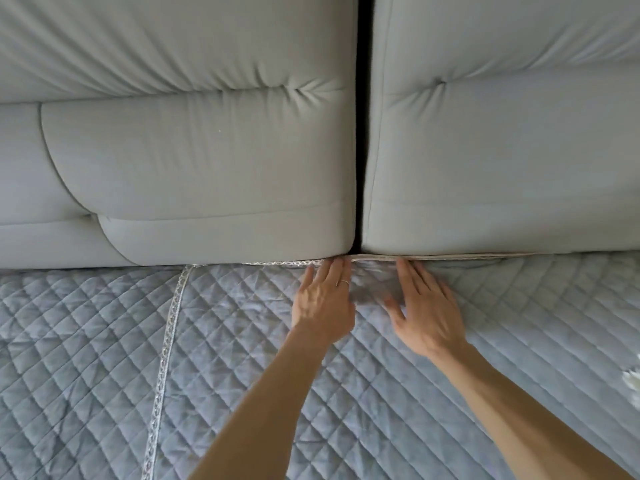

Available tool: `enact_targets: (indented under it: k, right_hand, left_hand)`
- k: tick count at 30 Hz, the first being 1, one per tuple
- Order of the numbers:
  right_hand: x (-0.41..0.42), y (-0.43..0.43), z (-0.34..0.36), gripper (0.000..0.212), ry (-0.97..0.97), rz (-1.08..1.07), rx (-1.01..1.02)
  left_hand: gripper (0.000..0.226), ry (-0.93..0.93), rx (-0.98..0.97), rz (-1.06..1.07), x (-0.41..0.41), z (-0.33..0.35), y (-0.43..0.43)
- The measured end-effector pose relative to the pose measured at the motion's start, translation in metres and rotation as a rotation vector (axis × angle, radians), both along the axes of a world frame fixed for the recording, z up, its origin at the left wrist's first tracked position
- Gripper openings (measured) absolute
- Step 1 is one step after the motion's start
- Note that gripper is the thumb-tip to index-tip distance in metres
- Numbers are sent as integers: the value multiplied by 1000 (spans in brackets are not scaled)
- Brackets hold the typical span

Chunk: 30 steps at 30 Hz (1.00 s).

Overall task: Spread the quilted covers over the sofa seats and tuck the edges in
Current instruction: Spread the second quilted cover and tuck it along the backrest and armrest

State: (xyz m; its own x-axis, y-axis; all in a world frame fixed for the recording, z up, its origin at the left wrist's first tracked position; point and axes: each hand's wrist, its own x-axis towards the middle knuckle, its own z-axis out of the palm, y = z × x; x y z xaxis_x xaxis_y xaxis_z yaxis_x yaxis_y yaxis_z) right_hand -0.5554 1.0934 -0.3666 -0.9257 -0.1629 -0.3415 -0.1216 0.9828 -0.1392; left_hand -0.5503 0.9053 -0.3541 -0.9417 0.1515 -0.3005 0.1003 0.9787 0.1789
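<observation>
A grey-blue quilted cover (263,341) lies flat over the sofa seat, its lace-trimmed edge (166,341) running down the left. A second quilted cover (69,358) lies to the left of that trim. Both my hands press flat on the cover at its back edge, where it meets the two grey back cushions. My left hand (323,303) has fingers apart, fingertips at the crease under the left back cushion (214,188). My right hand (427,310) is spread beside it, fingertips at the crease under the right back cushion (502,174). The cover's trimmed back edge (381,258) shows along the crease.
A dark vertical gap (363,133) separates the two back cushions directly above my hands. A small white object (632,377) shows at the right edge on the cover.
</observation>
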Motion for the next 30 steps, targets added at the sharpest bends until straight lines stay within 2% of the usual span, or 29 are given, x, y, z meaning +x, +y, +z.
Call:
enact_targets:
  k: [5, 10, 19, 21, 23, 28, 30]
  right_hand:
    - [1, 3, 2, 69, 44, -7, -22]
    - [-2, 4, -6, 70, -4, -36, -54]
    - [-29, -1, -6, 68, -80, -19, 54]
    - [-26, -1, -3, 72, -151, 5, 33]
    - [-18, 10, 1, 72, -116, 30, -17]
    - [-10, 36, 6, 66, -90, 165, -135]
    - [-15, 36, -1, 66, -113, 150, -155]
  left_hand:
    - [75, -140, -42, 85, 5, -10, 14]
    - [78, -124, -68, 124, 2, -23, 21]
    - [78, -146, -160, 158, -11, -24, 31]
    - [79, -191, -200, 144, -16, -18, 35]
    - [78, -139, -229, 136, -13, -10, 43]
    - [81, -71, -96, 26, 0, -13, 63]
    - [80, -79, -39, 75, -2, -22, 66]
